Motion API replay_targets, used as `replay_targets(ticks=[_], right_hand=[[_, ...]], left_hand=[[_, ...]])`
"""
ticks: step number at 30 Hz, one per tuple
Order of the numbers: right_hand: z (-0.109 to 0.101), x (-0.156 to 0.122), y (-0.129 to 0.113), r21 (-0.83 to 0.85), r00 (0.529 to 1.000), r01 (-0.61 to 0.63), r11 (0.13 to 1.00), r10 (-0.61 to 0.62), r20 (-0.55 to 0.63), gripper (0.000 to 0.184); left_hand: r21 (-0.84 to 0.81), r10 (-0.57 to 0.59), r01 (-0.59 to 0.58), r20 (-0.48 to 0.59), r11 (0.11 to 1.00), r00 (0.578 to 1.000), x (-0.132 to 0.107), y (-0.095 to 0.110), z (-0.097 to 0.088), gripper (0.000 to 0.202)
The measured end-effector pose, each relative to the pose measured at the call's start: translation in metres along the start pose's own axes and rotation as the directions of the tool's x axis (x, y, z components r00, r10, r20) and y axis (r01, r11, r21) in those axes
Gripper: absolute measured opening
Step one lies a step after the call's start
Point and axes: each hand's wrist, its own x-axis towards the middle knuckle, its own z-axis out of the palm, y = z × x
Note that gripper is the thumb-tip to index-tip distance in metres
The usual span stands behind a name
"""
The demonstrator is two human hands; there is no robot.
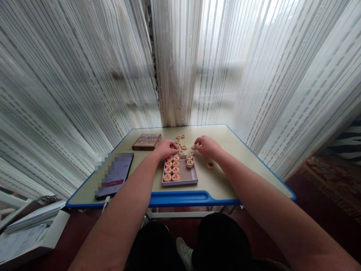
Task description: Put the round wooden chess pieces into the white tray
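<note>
My left hand (166, 148) is closed, its fingertips at a small round wooden Chinese chess piece (178, 148) behind the box tray. Farther right, my right hand (208, 146) pinches another Chinese chess piece (193, 147) at the tabletop. Between the hands lie loose pieces, among them one (184, 147) with dark marking. The shallow white box tray (194, 181) holds two columns of red-marked pieces (175, 170) on its left side. Toward its right side sit dark-marked pieces (190, 163). Part of the tray's far edge is hidden by pieces.
A brown patterned box lid (146, 141) lies at the back left. Left of my forearm is a tablet (115, 177) with a white cable (105, 203). A single piece (210, 165) rests near my right forearm. The blue-edged table (180, 198) stands before striped curtains (177, 67).
</note>
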Motion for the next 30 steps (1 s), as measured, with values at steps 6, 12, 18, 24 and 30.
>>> replay_targets(ticks=[6,12,18,24,30], right_hand=[[0.000,-0.001,-0.001,0.014,0.999,0.038,0.999,-0.038,0.002,0.023],[-0.001,-0.004,-0.004,0.086,0.984,0.168,0.982,-0.162,-0.075,0.021],[0.003,-0.006,-0.011,0.249,0.932,0.355,0.901,-0.320,-0.170,0.017],[0.004,-0.006,-0.023,0.771,0.994,0.090,0.630,-0.107,-0.029,0.010],[0.000,-0.008,-0.026,0.917,0.998,0.014,0.399,-0.059,0.010,0.011]], left_hand=[[-0.026,0.031,-0.033,-0.052,0.999,0.998,0.000,0.002,-0.001,0.019],[-0.202,0.031,-0.049,-0.088,0.978,0.996,-0.002,0.004,0.000,0.027],[-0.473,0.106,-0.129,-0.075,0.871,0.992,-0.008,0.017,-0.005,0.032],[-0.624,0.092,-0.102,-0.048,0.775,0.995,-0.012,0.025,-0.008,0.033],[-0.656,0.140,-0.107,-0.003,0.747,0.990,-0.013,0.027,-0.010,0.034]])
